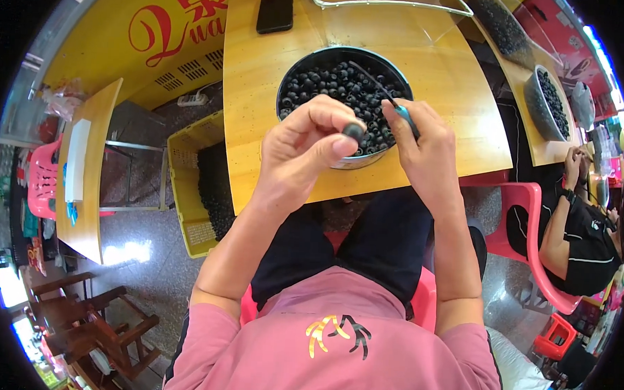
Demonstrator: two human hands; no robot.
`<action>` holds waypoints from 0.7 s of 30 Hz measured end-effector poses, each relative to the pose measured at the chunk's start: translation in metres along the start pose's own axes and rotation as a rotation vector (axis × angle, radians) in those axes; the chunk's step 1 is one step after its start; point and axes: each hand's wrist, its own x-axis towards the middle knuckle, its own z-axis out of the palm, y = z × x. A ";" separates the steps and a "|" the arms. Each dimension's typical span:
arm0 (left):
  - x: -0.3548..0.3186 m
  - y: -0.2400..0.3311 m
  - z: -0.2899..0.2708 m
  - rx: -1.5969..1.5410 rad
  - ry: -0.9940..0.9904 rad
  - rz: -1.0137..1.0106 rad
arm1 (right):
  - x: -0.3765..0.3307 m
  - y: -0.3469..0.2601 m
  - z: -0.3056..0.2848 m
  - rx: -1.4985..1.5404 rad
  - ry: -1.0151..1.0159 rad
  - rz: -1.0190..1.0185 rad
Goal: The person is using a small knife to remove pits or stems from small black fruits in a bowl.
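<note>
**Pale wood table (pixel 260 97) in a crowded yellow-walled room**

Table: light wood-look top, tiny dark specks scattered near the basin. Round metal basin (pixel 337 55) stands toward the person's side, well filled with small dark rounded pieces (pixel 329 83), many showing pale rings. Black phone (pixel 275 13) lies flat near the far left corner.

Left hand (pixel 303 150): thumb and finger pinched on a single dark round piece (pixel 353 132), held above the basin's near side. Right hand (pixel 427 140): fingers closed around the teal handle of a thin dark-shafted tool (pixel 405 120), shaft slanting up and left over the basin.

Room: yellow wall (pixel 118 44) with red lettering and slotted vents. Speckled, shiny grey floor (pixel 153 231). Yellow crate (pixel 180 163) beside the table's left edge, dark contents inside. Further left, a narrow table (pixel 94 146) bearing a long white object; pink chair (pixel 44 175) beyond it, brown wooden chair (pixel 94 318) below. To the right, a side table (pixel 548 152) carries a metal bowl (pixel 534 99) of dark pieces; a co-worker (pixel 588 246) in black sits near it.
</note>
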 end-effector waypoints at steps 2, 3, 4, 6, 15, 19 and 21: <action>0.002 -0.003 0.000 0.014 0.126 -0.045 | 0.000 -0.016 -0.005 0.361 -0.033 0.099; 0.002 -0.005 -0.002 -0.005 0.140 -0.050 | -0.001 -0.022 -0.005 0.358 -0.031 0.100; 0.002 -0.007 -0.002 -0.007 0.138 -0.050 | -0.003 -0.027 -0.005 0.466 -0.049 0.134; 0.002 -0.008 0.000 0.054 0.203 -0.042 | -0.004 -0.039 -0.006 0.577 -0.067 0.167; 0.000 -0.005 -0.001 0.426 0.132 0.127 | -0.001 -0.048 -0.005 0.984 -0.152 0.417; -0.002 -0.007 0.000 0.338 0.138 0.095 | -0.001 -0.043 -0.004 1.127 -0.170 0.523; -0.002 -0.009 0.000 0.217 0.148 0.038 | -0.001 -0.043 -0.003 1.143 -0.168 0.554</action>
